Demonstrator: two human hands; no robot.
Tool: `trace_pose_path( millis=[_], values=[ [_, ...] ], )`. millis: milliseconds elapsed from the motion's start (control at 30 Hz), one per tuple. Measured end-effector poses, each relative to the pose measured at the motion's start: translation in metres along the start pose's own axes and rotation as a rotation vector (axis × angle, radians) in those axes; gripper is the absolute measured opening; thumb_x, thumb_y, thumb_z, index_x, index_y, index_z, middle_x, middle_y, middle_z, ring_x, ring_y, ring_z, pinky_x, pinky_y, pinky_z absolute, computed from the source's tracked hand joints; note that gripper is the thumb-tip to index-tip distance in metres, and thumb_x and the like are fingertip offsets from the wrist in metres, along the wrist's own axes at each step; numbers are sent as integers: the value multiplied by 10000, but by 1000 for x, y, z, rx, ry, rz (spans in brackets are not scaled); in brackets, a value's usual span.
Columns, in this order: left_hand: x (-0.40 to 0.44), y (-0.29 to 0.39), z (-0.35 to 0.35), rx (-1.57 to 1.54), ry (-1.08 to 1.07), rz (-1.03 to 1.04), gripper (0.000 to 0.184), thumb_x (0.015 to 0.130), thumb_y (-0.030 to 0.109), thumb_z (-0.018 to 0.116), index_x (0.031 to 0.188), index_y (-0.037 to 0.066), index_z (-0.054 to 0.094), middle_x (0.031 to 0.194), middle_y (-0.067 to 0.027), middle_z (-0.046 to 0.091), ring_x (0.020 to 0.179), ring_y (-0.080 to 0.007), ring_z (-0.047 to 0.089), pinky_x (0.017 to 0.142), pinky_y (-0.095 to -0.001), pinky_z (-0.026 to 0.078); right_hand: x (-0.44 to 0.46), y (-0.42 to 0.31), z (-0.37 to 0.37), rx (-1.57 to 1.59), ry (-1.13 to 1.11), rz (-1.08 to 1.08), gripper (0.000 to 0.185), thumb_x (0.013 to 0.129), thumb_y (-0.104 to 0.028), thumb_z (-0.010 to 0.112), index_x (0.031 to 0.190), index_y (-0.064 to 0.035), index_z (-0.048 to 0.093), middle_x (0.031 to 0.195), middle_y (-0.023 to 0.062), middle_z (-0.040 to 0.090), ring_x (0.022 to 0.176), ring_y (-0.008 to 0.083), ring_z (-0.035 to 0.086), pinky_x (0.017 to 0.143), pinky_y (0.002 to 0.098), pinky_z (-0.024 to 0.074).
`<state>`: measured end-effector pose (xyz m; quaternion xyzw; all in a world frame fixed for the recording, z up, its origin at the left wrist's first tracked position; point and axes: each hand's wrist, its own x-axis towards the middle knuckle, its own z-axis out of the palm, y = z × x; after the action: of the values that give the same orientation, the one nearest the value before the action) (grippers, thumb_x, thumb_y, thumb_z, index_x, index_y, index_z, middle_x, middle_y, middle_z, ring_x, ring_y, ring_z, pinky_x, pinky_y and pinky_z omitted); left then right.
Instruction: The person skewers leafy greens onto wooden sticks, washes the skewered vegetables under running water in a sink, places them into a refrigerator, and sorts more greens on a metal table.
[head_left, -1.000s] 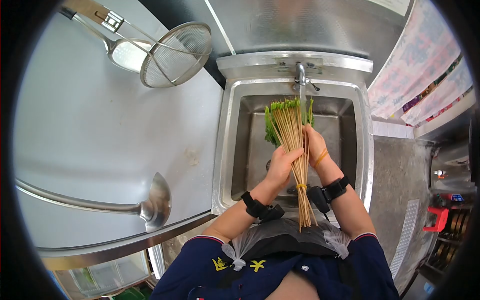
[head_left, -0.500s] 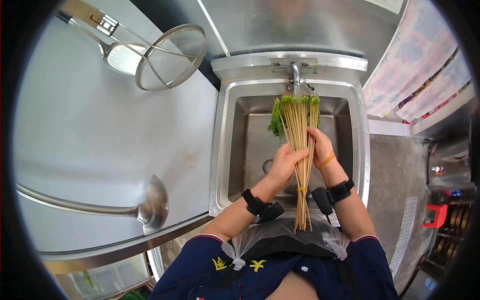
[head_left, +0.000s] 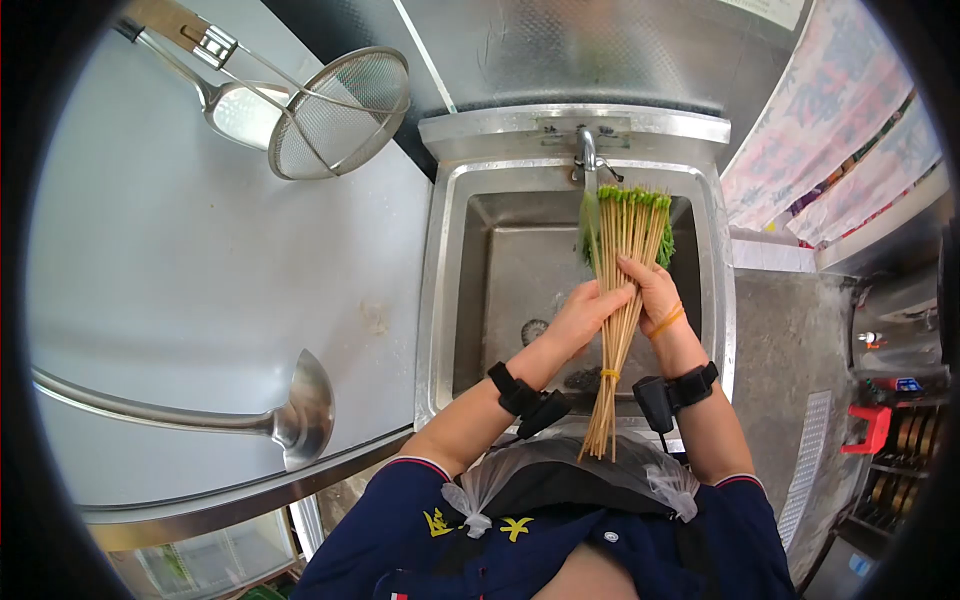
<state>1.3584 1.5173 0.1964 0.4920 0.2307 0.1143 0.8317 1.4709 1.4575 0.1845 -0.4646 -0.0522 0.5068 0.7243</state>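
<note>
In the head view, we work at a steel sink (head_left: 435,300) set before a metal wall panel (head_left: 570,60). A grey tabletop (head_left: 200,300) adjoins its left side. A mesh strainer (head_left: 340,112) lies at the tabletop's far right and reaches across its right edge; a ladle (head_left: 308,410) lies toward the near right corner. The faucet (head_left: 588,150) stands at the middle of the sink's far edge, water running.

We hold the bundle of skewers (head_left: 622,240) over the basin. Its leafy greens (head_left: 668,240) point to the sink's far right corner; the bare stick ends pass beyond the near edge. A yellow band (head_left: 610,373) gathers the sticks toward that near edge. Water falls at the left side of the green end.

Our left hand (head_left: 590,315) grips the sticks from the left, thumb across the top. Our right hand (head_left: 655,290) clasps them from the right, thumb also on top. The fingers underneath are largely hidden.

We judge the bundle light, but weighted toward the wet green end. The sticks are stiff and likely slippery against one another; the greens are soft and bruise easily. We take hold of bare stick between band and leaves, using both hands.
</note>
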Motion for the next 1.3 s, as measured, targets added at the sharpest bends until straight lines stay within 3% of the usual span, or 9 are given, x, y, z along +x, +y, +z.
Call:
trace_pose_path(
  millis=[167, 233, 433, 600, 833, 900, 933, 1133, 1300],
  values=[
    [-11, -4, -11, -143, 89, -32, 242, 870, 198, 496, 990, -6, 549, 848, -55, 600, 717, -109, 580, 620, -230, 468, 9, 9, 8, 16, -37, 61, 227, 792, -117, 573, 984, 4, 554, 783, 56, 592, 647, 139, 572, 550, 252, 471],
    [-14, -3, -15, -186, 114, -4, 238, 872, 192, 489, 990, -7, 549, 847, -59, 601, 705, -113, 585, 617, -228, 473, 11, 12, 11, 18, -53, 98, 254, 802, -106, 561, 1022, 20, 545, 759, 57, 585, 653, 134, 561, 598, 252, 472],
    [-23, 12, -31, -54, 49, -28, 238, 886, 211, 472, 955, -2, 551, 812, -53, 610, 660, -116, 599, 574, -219, 483, 9, 13, 43, -109, -77, 98, 185, 784, -134, 586, 912, -4, 558, 720, 59, 589, 555, 129, 565, 415, 237, 441],
    [-25, 5, -34, -144, 91, 13, 279, 907, 240, 421, 941, -7, 547, 778, -85, 626, 636, -120, 599, 542, -221, 478, 14, 19, 45, -77, -57, 139, 125, 790, -120, 571, 850, -11, 558, 611, 60, 575, 362, 127, 499, 256, 221, 349],
    [-25, -2, -30, -187, 109, 14, 277, 907, 238, 420, 940, -8, 545, 772, -89, 626, 628, -122, 596, 532, -218, 477, 19, 28, 34, -70, -62, 130, 138, 785, -107, 554, 871, 0, 545, 683, 84, 586, 442, 143, 535, 287, 235, 369],
    [-25, -2, -30, -189, 110, 18, 231, 888, 203, 465, 938, -7, 547, 786, -81, 619, 653, -124, 593, 561, -232, 483, 16, 26, 37, -35, -68, 112, 150, 788, -97, 546, 901, 2, 549, 732, 89, 590, 494, 147, 552, 328, 233, 391],
    [-25, -3, -30, -185, 108, 16, 231, 888, 203, 465, 938, -7, 547, 786, -81, 619, 653, -124, 593, 561, -232, 483, 19, 31, 34, -46, -70, 97, 168, 792, -96, 540, 931, -3, 553, 768, 83, 591, 566, 151, 570, 417, 251, 443],
    [-32, -7, -31, -269, 144, 28, 179, 851, 139, 517, 943, -11, 549, 807, -76, 605, 698, -136, 587, 639, -272, 493, 17, 35, 40, -56, -68, 88, 167, 807, -108, 531, 941, -11, 550, 778, 72, 592, 628, 158, 580, 539, 292, 487],
    [-37, -5, -33, -329, 190, 44, 163, 854, 125, 503, 941, -5, 551, 830, -76, 606, 708, -142, 596, 633, -269, 496, 12, 31, 49, -8, -67, 138, 174, 823, -147, 530, 934, -14, 534, 777, 73, 594, 623, 155, 579, 531, 273, 486]
  ],
)
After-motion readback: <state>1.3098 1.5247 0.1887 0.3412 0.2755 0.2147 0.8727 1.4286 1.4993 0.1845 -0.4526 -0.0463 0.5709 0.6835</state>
